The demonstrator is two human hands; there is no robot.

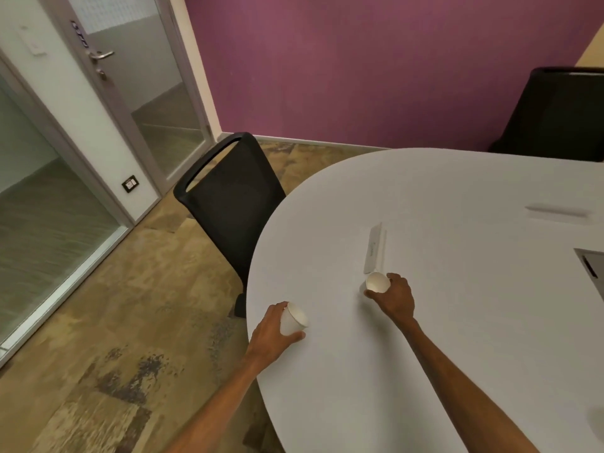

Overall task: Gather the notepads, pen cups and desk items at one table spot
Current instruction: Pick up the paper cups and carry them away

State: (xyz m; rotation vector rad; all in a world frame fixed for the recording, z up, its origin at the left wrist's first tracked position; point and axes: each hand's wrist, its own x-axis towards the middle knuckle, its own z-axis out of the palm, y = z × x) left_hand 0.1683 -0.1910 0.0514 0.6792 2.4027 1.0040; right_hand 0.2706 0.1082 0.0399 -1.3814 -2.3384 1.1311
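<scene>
Two white paper cups are in my hands over the white oval table (457, 322). My left hand (269, 331) grips one white cup (292, 319) near the table's left edge, the cup tilted. My right hand (394, 297) holds the other white cup (377, 282) further in on the table, its mouth turned toward me. Just beyond that cup lies a narrow pale strip (373, 248), flat on the tabletop. A second pale flat item (555, 211) lies blurred at the far right.
A black mesh chair (228, 204) stands against the table's left edge, another black chair (555, 112) at the far right. A grey recessed panel (591, 266) sits in the tabletop at the right edge. Glass door and partitions are on the left.
</scene>
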